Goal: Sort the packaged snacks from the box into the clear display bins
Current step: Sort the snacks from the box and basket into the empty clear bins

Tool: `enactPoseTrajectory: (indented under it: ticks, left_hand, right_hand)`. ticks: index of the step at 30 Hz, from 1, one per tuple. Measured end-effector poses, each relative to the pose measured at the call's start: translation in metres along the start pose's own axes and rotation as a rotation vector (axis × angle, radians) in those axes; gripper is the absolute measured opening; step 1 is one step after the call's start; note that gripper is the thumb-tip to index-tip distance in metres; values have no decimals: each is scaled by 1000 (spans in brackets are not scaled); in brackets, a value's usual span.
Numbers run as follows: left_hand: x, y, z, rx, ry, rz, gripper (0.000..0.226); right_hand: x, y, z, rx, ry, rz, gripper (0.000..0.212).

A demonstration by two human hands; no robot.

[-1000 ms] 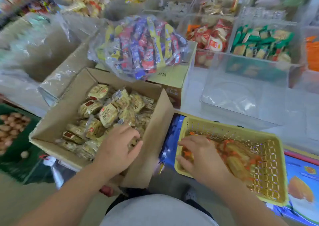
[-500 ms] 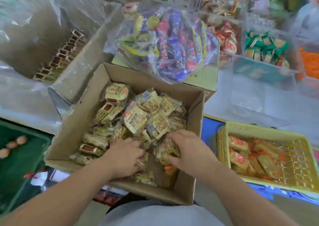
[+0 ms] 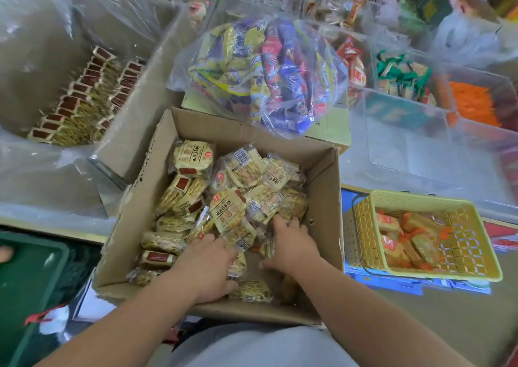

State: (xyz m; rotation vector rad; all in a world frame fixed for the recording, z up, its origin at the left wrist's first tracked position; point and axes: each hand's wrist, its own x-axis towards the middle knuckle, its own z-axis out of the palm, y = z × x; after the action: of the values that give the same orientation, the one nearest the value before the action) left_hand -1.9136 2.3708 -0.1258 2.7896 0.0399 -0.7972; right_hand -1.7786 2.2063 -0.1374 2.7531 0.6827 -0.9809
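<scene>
both hands are now down in the open brown cardboard box (image 3: 325,198), among the pale yellow, clear-wrapped biscuit packets (image 3: 227,209). a second ago only the left hand (image 3: 207,265) was there; the right hand (image 3: 291,247) was over in the yellow plastic lattice basket (image 3: 420,198) on the orange-wrapped packets (image 3: 389,223). it has since crossed back into the box and pushed further up the pile than it was half a second ago.

the left hand's fingers are curled down over the biscuit packets at the near end of the box, thumb tucked in toward them, which reads as a grasp on the biscuit packets. the right hand's fingers are spread and dug into the heap just beside the left hand; their tips are buried, so i cannot tell whether they hold anything.

the biscuit packets all lie in the box, none lifted clear. the empty clear plastic bin (image 3: 420,153) stands beyond the basket, well apart from both hands, and a clear bag of blue, red and yellow wrappers (image 3: 266,72) sits behind the box.

my reading: the orange-wrapped packets seem set aside, and this looks like a two-handed scoop of biscuit packets starting. the box is largely full, so most of the sorting remains.
</scene>
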Motion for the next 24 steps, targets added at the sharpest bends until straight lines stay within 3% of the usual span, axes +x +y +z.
enactPoseTrajectory:
  ticks: [4,10,14,22,24]
  left_hand:
    - [0,-1,-2,4,16,-7,65]
    - [0,0,-3,1,15,-9,67]
    - [2,3,-12,-55,2,32,59]
    - [36,40,-21,-143,-13,219,16]
    - [49,46,-14,-125,-81,241,26]
  right_hand:
    - [1,-4,8,-64,59,26,103]
    - [-3,2,-11,6,5,-7,79]
    - [-12,13,-45,89,12,-28,84]
    - [-71,49,-100,219,316,-81,73]
    - [-90,66,-104,333,384,-49,74]
